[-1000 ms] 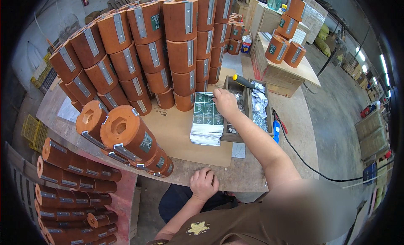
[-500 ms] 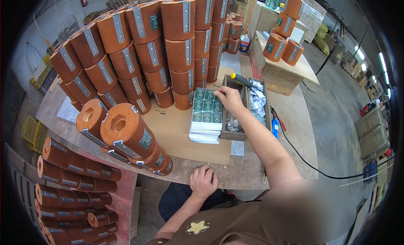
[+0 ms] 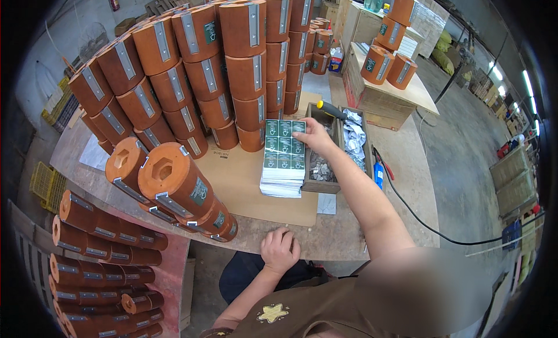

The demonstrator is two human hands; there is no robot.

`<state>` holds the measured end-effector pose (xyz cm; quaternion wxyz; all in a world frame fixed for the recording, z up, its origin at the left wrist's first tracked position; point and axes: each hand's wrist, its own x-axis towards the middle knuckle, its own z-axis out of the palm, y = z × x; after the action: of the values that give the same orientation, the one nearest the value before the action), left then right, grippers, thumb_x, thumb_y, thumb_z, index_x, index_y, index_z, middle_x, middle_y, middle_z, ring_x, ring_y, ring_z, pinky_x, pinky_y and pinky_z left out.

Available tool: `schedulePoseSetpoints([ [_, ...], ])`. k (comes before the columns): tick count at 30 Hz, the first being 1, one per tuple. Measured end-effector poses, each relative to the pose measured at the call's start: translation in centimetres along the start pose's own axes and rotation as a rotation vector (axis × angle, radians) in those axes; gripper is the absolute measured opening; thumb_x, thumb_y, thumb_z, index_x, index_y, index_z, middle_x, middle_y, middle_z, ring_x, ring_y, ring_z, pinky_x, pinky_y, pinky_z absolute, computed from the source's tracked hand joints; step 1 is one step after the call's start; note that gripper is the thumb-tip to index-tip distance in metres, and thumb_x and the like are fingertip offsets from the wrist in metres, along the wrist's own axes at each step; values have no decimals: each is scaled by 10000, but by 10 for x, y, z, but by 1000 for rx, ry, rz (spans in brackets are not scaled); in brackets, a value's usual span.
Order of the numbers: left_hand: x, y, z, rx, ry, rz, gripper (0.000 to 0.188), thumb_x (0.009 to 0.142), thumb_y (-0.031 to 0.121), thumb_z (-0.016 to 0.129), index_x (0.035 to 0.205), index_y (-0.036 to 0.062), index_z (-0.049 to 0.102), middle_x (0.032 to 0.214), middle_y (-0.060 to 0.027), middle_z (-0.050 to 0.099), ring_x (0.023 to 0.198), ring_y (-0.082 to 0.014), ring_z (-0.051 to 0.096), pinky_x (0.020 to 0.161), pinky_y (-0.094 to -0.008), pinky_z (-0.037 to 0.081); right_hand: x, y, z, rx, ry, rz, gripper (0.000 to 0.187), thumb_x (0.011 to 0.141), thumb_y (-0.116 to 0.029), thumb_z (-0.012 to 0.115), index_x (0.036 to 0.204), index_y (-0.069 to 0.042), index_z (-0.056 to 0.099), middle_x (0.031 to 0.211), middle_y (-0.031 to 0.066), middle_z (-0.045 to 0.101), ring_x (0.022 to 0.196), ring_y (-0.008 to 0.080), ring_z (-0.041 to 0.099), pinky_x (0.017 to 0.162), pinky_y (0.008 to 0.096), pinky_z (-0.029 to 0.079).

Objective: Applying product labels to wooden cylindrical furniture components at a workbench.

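Note:
A thick stack of white sheets stands on the brown cardboard, topped by a sheet of green labels in a grid. At its upper right corner is my right hand, thumb on a green label and the other fingers bent round the sheet's edge. Whether that label has come loose is too small to tell. My left hand rests on the table's front edge, holding nothing, its fingers slightly apart. To its left stand reddish-brown wooden cylinders with hexagonal holes, metal strips and green labels.
Tall stacks of similar cylinders fill the table's far left side. Right of the labels, a wooden divided box holds metal pieces and a yellow-and-black handled tool. A black cable runs off right. More cylinders lie lower left.
My right hand has shifted slightly, its thumb now lower on the corner label and its fingers further round the edge. My left hand stays in place.

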<state>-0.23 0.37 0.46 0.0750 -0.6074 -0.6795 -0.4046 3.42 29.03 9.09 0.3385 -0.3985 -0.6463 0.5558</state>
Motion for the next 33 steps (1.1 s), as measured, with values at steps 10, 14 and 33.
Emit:
schedulePoseSetpoints([
  [10,-3,0,3,21,33,22,172,607,162,589,771,113,607,841,-19,561,723,-217,527,603,-328,410,-62,-11,13,-405,26,-521,114,739,-42,616,846,-4,628,806,99,644,740,166,619,664,267,478],
  [14,-1,2,1,34,31,44,167,607,168,590,765,116,608,840,-19,560,726,-217,527,599,-329,409,-92,0,8,-507,-6,-695,164,679,12,609,838,-19,635,827,118,643,781,208,632,696,291,494],
  [33,182,-64,33,-821,90,-227,686,608,59,741,1184,-2,373,1091,-141,527,997,-224,520,870,-334,400,-86,-6,9,-14,89,-218,150,819,-141,588,859,2,605,702,36,606,633,66,510,586,238,427],
])
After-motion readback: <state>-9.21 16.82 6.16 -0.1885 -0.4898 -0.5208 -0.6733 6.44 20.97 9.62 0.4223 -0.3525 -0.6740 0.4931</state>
